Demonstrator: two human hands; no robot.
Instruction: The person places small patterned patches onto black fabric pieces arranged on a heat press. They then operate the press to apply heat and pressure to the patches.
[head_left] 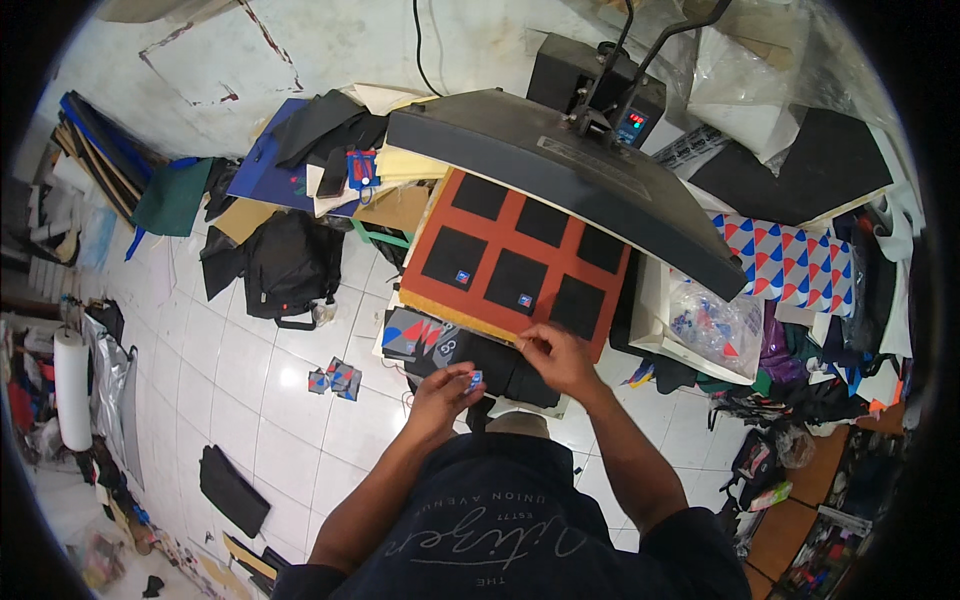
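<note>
My left hand (444, 400) is closed on a small blue label (475, 380), held just in front of the heat press. Near the front edge of the rust-red press pad (462, 275) is my right hand (560, 362), thumb and fingertips pinched; whatever is between them is too small to make out. Several black fabric squares lie in rows on the pad. A small blue-and-red label (463, 277) sits at the lower corner of one front square, and a similar label (525, 301) lies on the middle one. The front-right square (578, 307) shows no label.
The press's heavy grey upper plate (560, 170) is raised and tilted over the pad's back. Below the pad's front edge are black fabric pieces (490, 355) and printed sheets (415, 335). A white box (690, 330) stands at right; a black backpack (290, 262) rests on the floor.
</note>
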